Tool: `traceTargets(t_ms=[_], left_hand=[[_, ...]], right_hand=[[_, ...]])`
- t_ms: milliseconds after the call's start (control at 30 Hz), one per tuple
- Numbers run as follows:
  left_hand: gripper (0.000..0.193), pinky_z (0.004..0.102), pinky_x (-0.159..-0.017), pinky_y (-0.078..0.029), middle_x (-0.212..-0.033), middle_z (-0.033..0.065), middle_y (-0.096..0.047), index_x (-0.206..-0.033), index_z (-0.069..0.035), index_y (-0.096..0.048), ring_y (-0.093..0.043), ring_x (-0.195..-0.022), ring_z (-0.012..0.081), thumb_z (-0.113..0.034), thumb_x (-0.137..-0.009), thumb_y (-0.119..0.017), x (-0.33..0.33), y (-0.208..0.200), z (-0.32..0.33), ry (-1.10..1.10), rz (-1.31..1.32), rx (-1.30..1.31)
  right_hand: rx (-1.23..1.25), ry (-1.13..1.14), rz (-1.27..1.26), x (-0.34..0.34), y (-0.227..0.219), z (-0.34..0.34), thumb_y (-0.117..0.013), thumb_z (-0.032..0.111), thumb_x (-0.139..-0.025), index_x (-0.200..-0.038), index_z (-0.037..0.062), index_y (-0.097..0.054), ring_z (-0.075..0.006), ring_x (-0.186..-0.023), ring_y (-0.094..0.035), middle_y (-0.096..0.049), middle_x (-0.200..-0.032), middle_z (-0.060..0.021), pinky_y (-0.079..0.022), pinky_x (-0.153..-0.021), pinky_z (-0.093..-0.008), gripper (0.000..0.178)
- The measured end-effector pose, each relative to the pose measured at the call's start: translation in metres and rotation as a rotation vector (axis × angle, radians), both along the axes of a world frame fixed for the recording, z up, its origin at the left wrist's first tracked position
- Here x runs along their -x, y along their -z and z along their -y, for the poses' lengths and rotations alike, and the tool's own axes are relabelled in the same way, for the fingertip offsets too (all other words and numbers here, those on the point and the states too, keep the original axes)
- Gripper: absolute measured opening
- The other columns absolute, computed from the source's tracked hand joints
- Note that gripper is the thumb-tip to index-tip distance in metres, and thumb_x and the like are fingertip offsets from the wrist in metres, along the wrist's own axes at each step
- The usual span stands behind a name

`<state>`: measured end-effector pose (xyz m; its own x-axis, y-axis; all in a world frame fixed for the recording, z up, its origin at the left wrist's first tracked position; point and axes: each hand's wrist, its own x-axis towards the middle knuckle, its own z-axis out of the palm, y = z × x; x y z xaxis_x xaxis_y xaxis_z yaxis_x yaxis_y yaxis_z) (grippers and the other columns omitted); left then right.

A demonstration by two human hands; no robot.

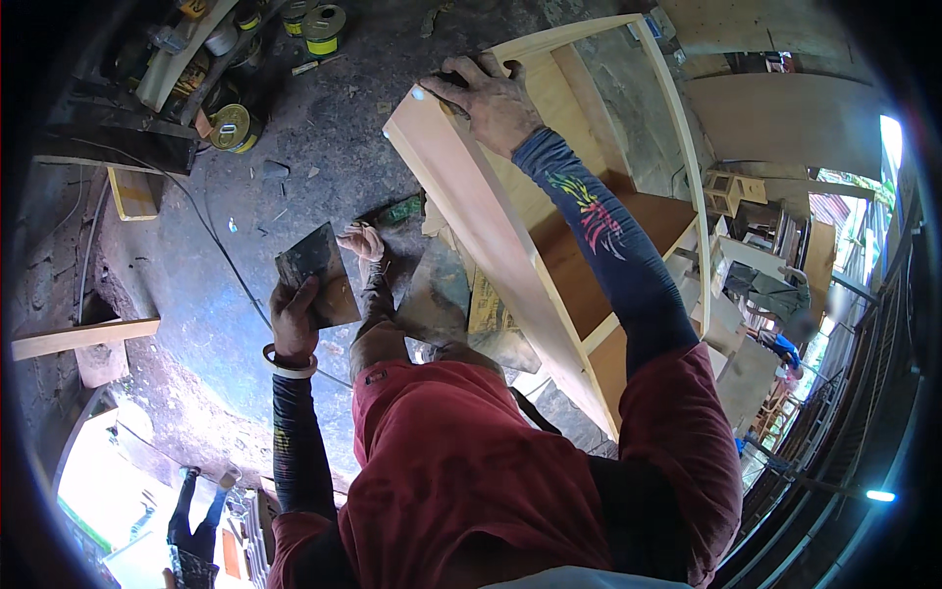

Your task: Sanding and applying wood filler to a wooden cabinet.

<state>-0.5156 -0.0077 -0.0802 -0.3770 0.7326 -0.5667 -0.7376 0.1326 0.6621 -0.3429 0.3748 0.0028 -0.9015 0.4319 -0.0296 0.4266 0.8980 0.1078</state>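
My left hand [292, 324] grips a flat, dirty metal scraper blade [316, 273] smeared with tan filler, held up over the concrete floor. My right hand [491, 98] rests on the top end of a pale wooden cabinet frame [481, 221], fingers curled over its edge near the corner. The frame stands tilted beside me, with shelves [589, 245] inside it. Both forearms wear dark patterned sleeves; a white band circles my left wrist. My bare foot [365, 245] shows just right of the scraper.
Round tins [232, 128] and more cans [322, 27] lie on the stained floor at the upper left. A loose plank [83, 337] sits at the left. A cable [221, 250] crosses the floor. Wooden panels and furniture pieces [775, 118] crowd the right side.
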Motion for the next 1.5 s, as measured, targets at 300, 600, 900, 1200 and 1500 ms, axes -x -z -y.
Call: traceTargets(t_ms=[300,600,900,1200,1500], left_hand=[[0.035,0.0367,-0.092,-0.056,-0.120,0.0135,-0.069,-0.132,0.003,-0.058,-0.069,-0.106,0.0242,-0.008,-0.099,-0.060,-0.008,-0.004,0.012,0.043,-0.049,-0.003],[0.036,0.0366,-0.095,-0.056,-0.123,0.0136,-0.067,-0.134,0.004,-0.055,-0.069,-0.108,0.0247,-0.008,-0.100,-0.058,-0.052,-0.017,0.016,0.105,-0.062,-0.011],[0.036,0.0360,-0.098,-0.051,-0.121,0.0124,-0.069,-0.132,0.005,-0.058,-0.066,-0.110,0.0220,-0.006,-0.098,-0.061,-0.108,-0.024,0.022,0.163,0.062,-0.048],[0.035,0.0351,-0.098,-0.052,-0.121,0.0109,-0.069,-0.130,0.004,-0.060,-0.067,-0.109,0.0209,-0.007,-0.097,-0.061,-0.087,-0.012,0.037,0.155,-0.028,-0.010],[0.029,0.0305,-0.091,-0.051,-0.114,0.0072,-0.071,-0.124,0.002,-0.064,-0.066,-0.102,0.0155,-0.010,-0.098,-0.064,-0.066,-0.037,0.041,0.100,-0.128,-0.076]], right_hand=[[0.034,-0.029,0.030,-0.036,-0.008,0.022,-0.062,0.007,-0.083,-0.143,0.0380,-0.056,-0.0253,-0.130,-0.045,-0.050,-0.138,0.0024,-0.043,-0.095,-0.0631,0.067],[0.076,-0.015,0.055,-0.141,-0.021,0.091,-0.066,0.002,-0.074,-0.144,0.0358,-0.055,-0.0248,-0.132,-0.045,-0.049,-0.140,0.0014,-0.041,-0.098,-0.0592,0.079],[0.203,-0.119,-0.270,-0.112,0.003,0.057,-0.068,0.011,-0.081,-0.147,0.0411,-0.050,-0.0297,-0.129,-0.047,-0.049,-0.140,-0.0028,-0.040,-0.104,-0.0588,0.075],[-0.088,-0.155,-0.074,-0.135,0.013,0.022,-0.068,0.009,-0.081,-0.146,0.0424,-0.053,-0.0267,-0.130,-0.045,-0.049,-0.140,0.0010,-0.041,-0.099,-0.0614,0.075],[0.098,-0.152,0.102,-0.100,-0.022,0.046,-0.063,0.018,-0.088,-0.143,0.0313,-0.058,-0.0336,-0.129,-0.049,-0.055,-0.138,-0.0064,-0.044,-0.099,-0.0575,0.057]])
